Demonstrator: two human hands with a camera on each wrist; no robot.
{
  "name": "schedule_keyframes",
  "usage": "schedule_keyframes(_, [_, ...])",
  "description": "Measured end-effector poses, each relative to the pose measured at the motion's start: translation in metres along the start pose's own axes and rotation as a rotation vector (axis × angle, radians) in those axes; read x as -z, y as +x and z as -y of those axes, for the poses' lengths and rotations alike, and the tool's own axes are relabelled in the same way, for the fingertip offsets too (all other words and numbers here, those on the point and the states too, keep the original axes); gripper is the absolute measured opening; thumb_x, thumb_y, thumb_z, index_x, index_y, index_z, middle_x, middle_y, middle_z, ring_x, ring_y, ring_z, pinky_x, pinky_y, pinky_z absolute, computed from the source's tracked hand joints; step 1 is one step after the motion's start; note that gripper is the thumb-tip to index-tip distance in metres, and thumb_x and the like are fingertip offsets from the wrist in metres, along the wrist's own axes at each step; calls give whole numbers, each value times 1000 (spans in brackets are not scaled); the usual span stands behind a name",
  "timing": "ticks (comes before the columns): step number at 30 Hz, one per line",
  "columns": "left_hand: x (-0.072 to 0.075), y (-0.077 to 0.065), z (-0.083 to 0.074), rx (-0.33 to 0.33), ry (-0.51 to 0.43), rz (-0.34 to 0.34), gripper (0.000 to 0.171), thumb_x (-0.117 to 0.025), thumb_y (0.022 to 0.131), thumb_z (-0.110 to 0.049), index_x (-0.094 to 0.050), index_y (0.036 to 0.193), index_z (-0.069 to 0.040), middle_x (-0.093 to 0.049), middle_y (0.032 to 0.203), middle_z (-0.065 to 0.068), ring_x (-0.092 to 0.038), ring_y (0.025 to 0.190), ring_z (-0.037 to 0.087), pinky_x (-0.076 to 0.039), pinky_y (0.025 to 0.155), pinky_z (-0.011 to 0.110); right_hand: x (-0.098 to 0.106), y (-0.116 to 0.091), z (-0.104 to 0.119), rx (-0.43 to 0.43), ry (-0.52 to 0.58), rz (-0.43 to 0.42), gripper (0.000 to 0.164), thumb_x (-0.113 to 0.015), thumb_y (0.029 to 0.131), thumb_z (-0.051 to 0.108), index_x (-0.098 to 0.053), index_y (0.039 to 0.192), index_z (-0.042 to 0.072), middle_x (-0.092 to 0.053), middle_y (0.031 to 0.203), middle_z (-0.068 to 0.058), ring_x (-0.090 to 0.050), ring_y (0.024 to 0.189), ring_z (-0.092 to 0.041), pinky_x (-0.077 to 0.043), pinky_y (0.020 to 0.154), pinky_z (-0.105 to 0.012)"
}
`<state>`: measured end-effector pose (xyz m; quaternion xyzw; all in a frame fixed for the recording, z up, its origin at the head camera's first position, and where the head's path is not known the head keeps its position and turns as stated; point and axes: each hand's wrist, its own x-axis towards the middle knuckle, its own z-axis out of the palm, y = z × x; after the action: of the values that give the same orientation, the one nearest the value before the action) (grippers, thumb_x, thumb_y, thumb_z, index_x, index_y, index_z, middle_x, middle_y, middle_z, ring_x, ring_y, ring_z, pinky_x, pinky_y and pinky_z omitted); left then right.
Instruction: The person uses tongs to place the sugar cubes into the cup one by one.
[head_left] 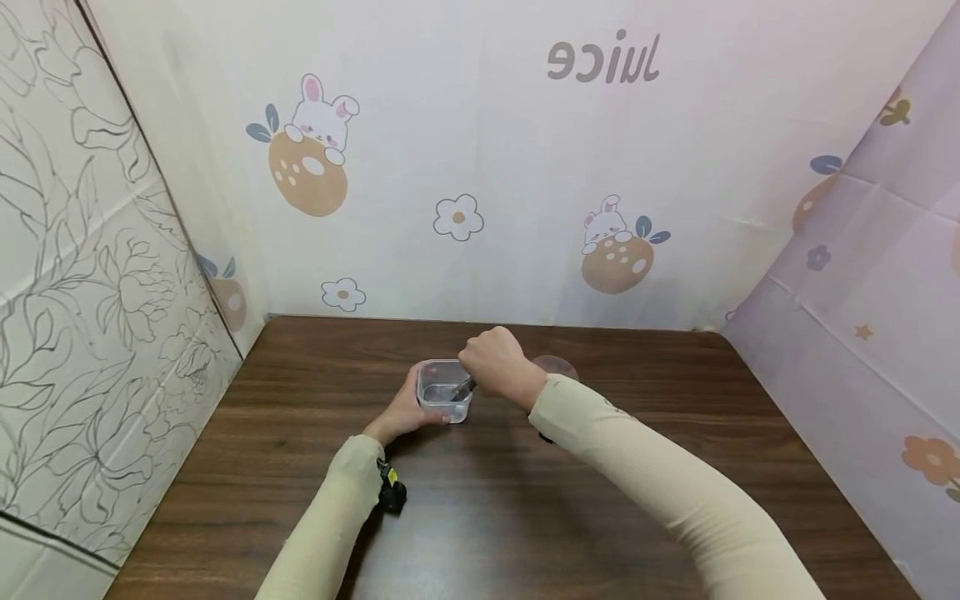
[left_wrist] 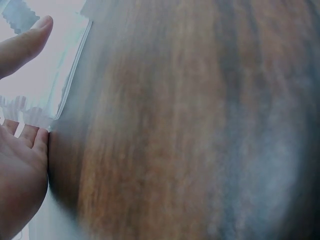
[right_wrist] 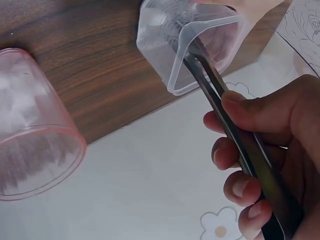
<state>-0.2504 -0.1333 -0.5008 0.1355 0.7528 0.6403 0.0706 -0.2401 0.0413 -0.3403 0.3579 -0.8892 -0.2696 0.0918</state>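
Note:
A clear square plastic container (head_left: 459, 412) stands on the table, gripped at its left side by my left hand (head_left: 405, 407). In the left wrist view, the thumb lies along one wall of the container (left_wrist: 65, 75) and the other fingers are at its far side. My right hand (head_left: 497, 360) holds dark metal tongs (right_wrist: 274, 194), thumb on one arm and fingers curled round the other. The tongs slope down through the open top, their tips inside the container (right_wrist: 157, 47). In the right wrist view the two arms lie close together.
A pinkish see-through cup (right_wrist: 37, 95) stands right of the container, partly behind my right forearm in the head view. The brown wooden table (head_left: 480, 517) ends at a patterned cloth wall (head_left: 480, 275) behind, with more wall coverings at both sides.

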Motion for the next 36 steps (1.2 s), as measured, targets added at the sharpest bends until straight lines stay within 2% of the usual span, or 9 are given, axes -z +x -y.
schedule_keyframes(5, [2,-9,-21,-6,-18,41,99,-81,65,8,-20,143,6,-30,143,31,-33,128,45,-23,106,53,4,7,6,3,-46,53,19,-70,82,21,-63,65,18,-55,57,5,-30,47,-8,-42,45,-26])
schedule_keyframes(9, [1,-11,-26,-14,0,47,98,-80,66,9,-19,143,8,-29,143,33,-33,128,46,-24,106,52,6,12,11,9,-64,106,14,-70,83,25,-67,72,18,-58,61,5,-35,47,-8,-44,47,-26])
schedule_keyframes(14, [0,-7,-18,-40,-25,28,99,-81,63,10,-20,141,9,-31,140,35,-34,124,48,-23,105,56,6,17,17,17,-74,149,11,-71,81,30,-71,81,19,-64,70,5,-45,50,-8,-46,48,-27])
schedule_keyframes(20, [-2,2,5,-10,0,-12,102,-84,61,7,-24,143,-1,-35,141,26,-39,123,40,-27,104,51,4,20,22,13,-92,176,11,-69,84,30,-71,83,19,-64,70,5,-48,51,-8,-46,48,-26])
schedule_keyframes(30, [-2,3,7,19,50,-35,101,-86,62,1,-26,143,-9,-38,141,17,-41,122,32,-29,102,47,-1,17,23,15,-99,127,11,-68,86,25,-68,76,19,-58,62,5,-38,47,-7,-43,45,-26])
schedule_keyframes(36, [-2,1,8,15,40,-33,102,-87,62,0,-26,143,-8,-38,142,17,-41,123,32,-29,102,46,-5,10,19,10,-82,25,18,-68,85,20,-64,67,19,-53,57,5,-29,46,-8,-40,42,-26])
